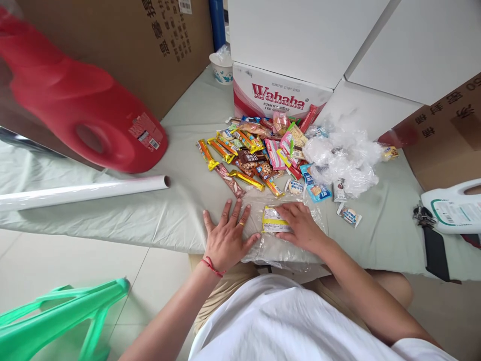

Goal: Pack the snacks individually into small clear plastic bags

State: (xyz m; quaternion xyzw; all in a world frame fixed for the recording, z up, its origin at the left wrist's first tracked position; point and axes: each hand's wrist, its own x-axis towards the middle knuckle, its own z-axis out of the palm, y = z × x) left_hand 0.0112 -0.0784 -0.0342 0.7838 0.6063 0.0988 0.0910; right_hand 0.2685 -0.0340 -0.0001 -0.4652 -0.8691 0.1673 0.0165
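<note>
A yellow and white snack packet lies on a sheet of clear plastic film near the table's front edge. My right hand grips the packet's right end, fingers over the top and thumb at the near side. Flat and with fingers spread, my left hand presses on the left edge of the film. Just beyond my hands is a heap of wrapped snacks in yellow, brown, pink and blue wrappers. Right of the heap sit crumpled clear plastic balls. A small white and blue packet lies apart on the cloth.
At left stand a red detergent jug and a white roll. Behind the heap are a Wahaha carton and a paper cup. A white bottle and keys lie right. A green stool stands below left.
</note>
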